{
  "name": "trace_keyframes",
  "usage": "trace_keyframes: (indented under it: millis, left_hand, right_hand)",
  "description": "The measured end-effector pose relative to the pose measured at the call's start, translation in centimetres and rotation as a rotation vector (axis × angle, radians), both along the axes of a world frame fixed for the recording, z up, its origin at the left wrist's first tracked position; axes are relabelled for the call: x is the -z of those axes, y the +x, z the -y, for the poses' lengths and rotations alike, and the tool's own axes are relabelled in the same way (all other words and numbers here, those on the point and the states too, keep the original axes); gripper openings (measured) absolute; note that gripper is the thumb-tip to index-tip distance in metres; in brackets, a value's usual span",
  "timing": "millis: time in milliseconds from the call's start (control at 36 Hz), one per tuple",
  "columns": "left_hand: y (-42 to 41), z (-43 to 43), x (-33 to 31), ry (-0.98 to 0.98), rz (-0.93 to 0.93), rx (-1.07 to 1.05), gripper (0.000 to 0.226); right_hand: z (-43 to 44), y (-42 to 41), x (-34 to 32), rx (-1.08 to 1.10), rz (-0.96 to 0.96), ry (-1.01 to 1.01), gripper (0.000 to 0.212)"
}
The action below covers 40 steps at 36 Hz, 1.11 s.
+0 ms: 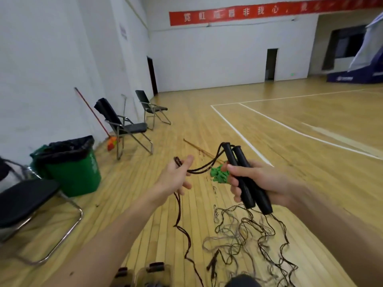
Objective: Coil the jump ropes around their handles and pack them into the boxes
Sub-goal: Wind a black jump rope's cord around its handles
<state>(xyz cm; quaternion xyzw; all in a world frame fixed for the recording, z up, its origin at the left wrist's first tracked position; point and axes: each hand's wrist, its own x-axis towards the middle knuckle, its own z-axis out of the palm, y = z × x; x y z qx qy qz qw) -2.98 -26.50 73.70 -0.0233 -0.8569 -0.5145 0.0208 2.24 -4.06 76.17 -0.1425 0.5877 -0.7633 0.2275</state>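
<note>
My right hand (251, 183) grips two black jump-rope handles (246, 177) side by side, tops pointing up and away. A dark cord (204, 169) runs from the handle tops over to my left hand (177, 176), which holds it between thumb and fingers. Below my left hand the cord (180, 216) hangs down to the floor. More thin ropes (248, 237) lie tangled on the wooden floor under my right hand. A small green object (218, 175) sits on the floor behind the handles, partly hidden by my right fingers. No box can be made out.
A green bin (72, 172) with a black liner stands at the left, beside a black folding chair (29, 201). Two more chairs (124, 125) and a broom (97, 119) line the left wall. Dark items (149, 272) sit at the bottom edge.
</note>
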Motion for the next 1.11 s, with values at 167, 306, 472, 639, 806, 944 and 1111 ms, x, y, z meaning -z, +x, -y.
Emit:
trace_keyframes:
  millis: [167,306,472,639,806,944,1111]
  left_hand:
    - [2.2,2.8,2.5,-0.576,0.05,-0.027,0.07]
    - [3.7,2.0,0.6,0.028,-0.294,0.165,0.071]
    - [6.8,-0.4,-0.9,0.237,-0.137,0.41,0.064]
    - [7.6,-1.0,0.0,0.083,-0.382,0.337,0.039]
    - [7.9,-0.8,1.0,-0.024,-0.502,0.291,0.041]
    - [7.5,-0.2,1.6,-0.003,-0.388,0.385,0.043]
    - [7.2,0.6,1.9,-0.073,-0.369,0.412,0.043]
  right_hand:
    - [3.4,1.5,0.9,-0.071,0.033,-0.006,0.018]
    - [5.7,2.6,2.5,-0.132,0.039,0.024,0.022]
    - [7.0,4.4,2.3,-0.11,0.073,-0.026,0.033]
    - [6.8,5.6,2.7,-0.132,0.151,-0.126,0.032]
    - [6.7,6.1,3.7,-0.154,0.191,-0.131,0.029]
    - [6.8,6.2,4.6,-0.182,0.212,-0.125,0.02]
    - [6.5,6.1,6.4,-0.235,0.211,-0.027,0.031]
